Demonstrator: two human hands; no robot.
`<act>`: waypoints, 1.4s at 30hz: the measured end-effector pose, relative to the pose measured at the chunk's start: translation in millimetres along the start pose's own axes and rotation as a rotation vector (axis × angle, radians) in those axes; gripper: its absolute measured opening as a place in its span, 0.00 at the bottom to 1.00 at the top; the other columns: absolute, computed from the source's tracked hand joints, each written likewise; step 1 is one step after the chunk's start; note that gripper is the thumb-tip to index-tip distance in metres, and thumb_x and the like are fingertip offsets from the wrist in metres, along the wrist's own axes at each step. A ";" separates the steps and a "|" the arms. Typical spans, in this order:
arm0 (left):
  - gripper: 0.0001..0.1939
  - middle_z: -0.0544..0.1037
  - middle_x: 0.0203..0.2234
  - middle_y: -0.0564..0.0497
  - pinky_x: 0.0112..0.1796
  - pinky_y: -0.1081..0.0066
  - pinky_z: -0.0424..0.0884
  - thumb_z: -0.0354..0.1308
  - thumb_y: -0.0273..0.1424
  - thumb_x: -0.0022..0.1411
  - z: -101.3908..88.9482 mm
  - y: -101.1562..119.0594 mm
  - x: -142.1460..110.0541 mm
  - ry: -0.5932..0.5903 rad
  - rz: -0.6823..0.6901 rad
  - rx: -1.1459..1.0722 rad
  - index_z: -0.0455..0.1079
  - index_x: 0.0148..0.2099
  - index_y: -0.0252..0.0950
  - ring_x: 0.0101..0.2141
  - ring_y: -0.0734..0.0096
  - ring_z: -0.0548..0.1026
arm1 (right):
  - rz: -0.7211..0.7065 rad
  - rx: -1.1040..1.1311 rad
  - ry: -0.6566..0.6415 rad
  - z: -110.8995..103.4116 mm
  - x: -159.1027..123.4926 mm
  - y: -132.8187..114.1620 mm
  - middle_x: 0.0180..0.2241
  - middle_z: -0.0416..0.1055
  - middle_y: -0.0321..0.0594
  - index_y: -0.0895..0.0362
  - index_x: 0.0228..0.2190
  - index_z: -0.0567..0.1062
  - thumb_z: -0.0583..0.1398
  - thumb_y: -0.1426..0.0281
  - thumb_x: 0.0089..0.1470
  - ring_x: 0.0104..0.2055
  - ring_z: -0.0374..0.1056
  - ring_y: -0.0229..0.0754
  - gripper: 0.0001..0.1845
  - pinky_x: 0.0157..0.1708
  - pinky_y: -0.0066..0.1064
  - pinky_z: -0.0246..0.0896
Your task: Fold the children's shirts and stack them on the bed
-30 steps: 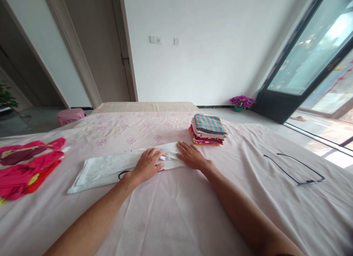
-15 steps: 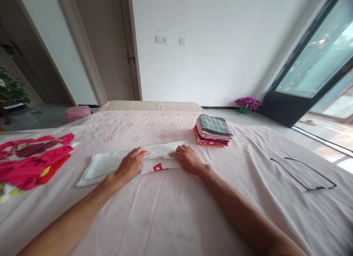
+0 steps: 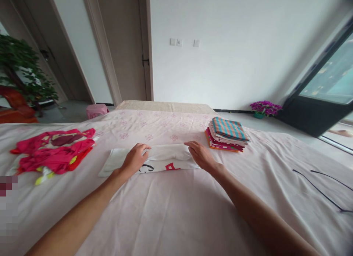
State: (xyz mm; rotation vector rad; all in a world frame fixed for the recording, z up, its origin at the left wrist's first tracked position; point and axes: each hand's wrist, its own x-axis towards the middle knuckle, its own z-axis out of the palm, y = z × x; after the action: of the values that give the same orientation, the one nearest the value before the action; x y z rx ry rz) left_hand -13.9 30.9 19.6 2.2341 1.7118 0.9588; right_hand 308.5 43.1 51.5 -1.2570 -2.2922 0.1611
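Observation:
A white garment (image 3: 162, 152), folded into a long flat strip, lies across the bed in front of me. Black and red print (image 3: 171, 166) shows along its near side. Over its left part is my left hand (image 3: 136, 157), fingers bent and a little apart, tips pointing right. My right hand (image 3: 202, 157) reaches over the right end, fingers stretched toward the far corner. Both hands are at the cloth without a visible grip on it; the undersides of the fingers are hidden.
A stack of folded cloths (image 3: 227, 136), checked one on top, stands right of the garment. Crumpled pink clothes (image 3: 55, 149) lie at left. Eyeglasses (image 3: 328, 197) rest at right, partly cut off. Beyond the bed are a pink stool (image 3: 97, 111) and purple flowers (image 3: 265, 107).
The view has turned left, so everything sits farther right. My left hand has shifted along the cloth, uncovering the black and red print. The right fingers have moved to the far corner and straightened.

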 end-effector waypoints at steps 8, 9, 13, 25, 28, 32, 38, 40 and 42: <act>0.25 0.63 0.64 0.41 0.62 0.54 0.54 0.48 0.40 0.68 1.6 -39.8 -16.9 -0.148 0.048 0.319 0.64 0.63 0.40 0.65 0.56 0.59 | -0.017 -0.277 -0.285 44.0 4.3 9.4 0.70 0.45 0.48 0.56 0.69 0.51 0.44 0.56 0.69 0.72 0.39 0.49 0.32 0.67 0.49 0.39; 0.26 0.61 0.66 0.42 0.63 0.53 0.52 0.47 0.42 0.68 -4.5 -48.9 -19.8 -0.176 0.041 0.357 0.62 0.65 0.42 0.66 0.56 0.57 | -0.016 -0.293 -0.288 47.3 1.3 12.0 0.71 0.43 0.47 0.55 0.69 0.50 0.44 0.55 0.69 0.72 0.38 0.48 0.33 0.68 0.49 0.38; 0.30 0.57 0.68 0.42 0.63 0.52 0.48 0.42 0.46 0.70 -31.3 -82.4 -28.4 -0.252 -0.031 0.481 0.56 0.70 0.44 0.67 0.56 0.53 | -0.003 -0.305 -0.308 48.5 -4.2 17.2 0.71 0.41 0.46 0.52 0.69 0.48 0.43 0.53 0.69 0.72 0.37 0.48 0.34 0.68 0.49 0.37; 0.25 0.61 0.66 0.39 0.62 0.41 0.49 0.45 0.36 0.68 -33.2 -73.3 -30.7 -0.018 -0.242 0.624 0.65 0.64 0.39 0.67 0.45 0.54 | 0.055 -0.184 -0.319 31.4 7.3 9.1 0.69 0.50 0.46 0.52 0.67 0.57 0.39 0.56 0.70 0.71 0.43 0.49 0.30 0.65 0.52 0.44; 0.24 0.69 0.61 0.44 0.64 0.53 0.54 0.44 0.28 0.66 -18.5 -32.1 -12.4 0.019 -0.023 0.441 0.71 0.59 0.38 0.65 0.57 0.60 | 0.071 -0.113 -0.220 30.8 24.5 -4.6 0.65 0.61 0.44 0.52 0.61 0.67 0.37 0.57 0.71 0.69 0.50 0.48 0.30 0.65 0.49 0.47; 0.24 0.72 0.60 0.46 0.62 0.63 0.60 0.40 0.31 0.69 14.9 22.3 14.1 -0.074 0.183 0.124 0.69 0.61 0.36 0.62 0.67 0.65 | 0.000 -0.148 -0.217 48.9 37.6 -22.9 0.65 0.61 0.45 0.56 0.61 0.66 0.42 0.60 0.70 0.69 0.50 0.48 0.27 0.66 0.46 0.45; 0.27 0.61 0.66 0.41 0.64 0.54 0.51 0.43 0.39 0.71 49.3 27.6 18.3 -0.272 0.243 0.266 0.60 0.67 0.35 0.67 0.58 0.56 | -0.062 -0.260 -0.281 73.0 27.2 -23.9 0.70 0.48 0.45 0.53 0.68 0.53 0.46 0.56 0.68 0.72 0.42 0.49 0.32 0.68 0.48 0.37; 0.28 0.58 0.68 0.43 0.64 0.53 0.50 0.44 0.41 0.71 48.0 16.1 16.0 -0.294 0.243 0.302 0.58 0.68 0.39 0.68 0.57 0.54 | -0.054 -0.266 -0.296 72.5 25.7 -21.6 0.70 0.46 0.45 0.53 0.69 0.51 0.45 0.55 0.68 0.72 0.41 0.49 0.33 0.68 0.49 0.36; 0.28 0.57 0.68 0.44 0.64 0.52 0.50 0.44 0.43 0.71 41.9 4.6 14.1 -0.295 0.218 0.327 0.57 0.69 0.43 0.68 0.58 0.54 | -0.031 -0.268 -0.315 68.7 25.1 -18.8 0.70 0.45 0.45 0.53 0.69 0.50 0.43 0.53 0.68 0.72 0.40 0.49 0.34 0.68 0.50 0.35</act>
State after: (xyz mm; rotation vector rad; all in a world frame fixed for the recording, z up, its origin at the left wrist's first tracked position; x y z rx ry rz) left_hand 15.9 52.4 -5.4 2.6498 1.6101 0.3707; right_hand 249.6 62.5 8.4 -1.4099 -2.6725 0.0420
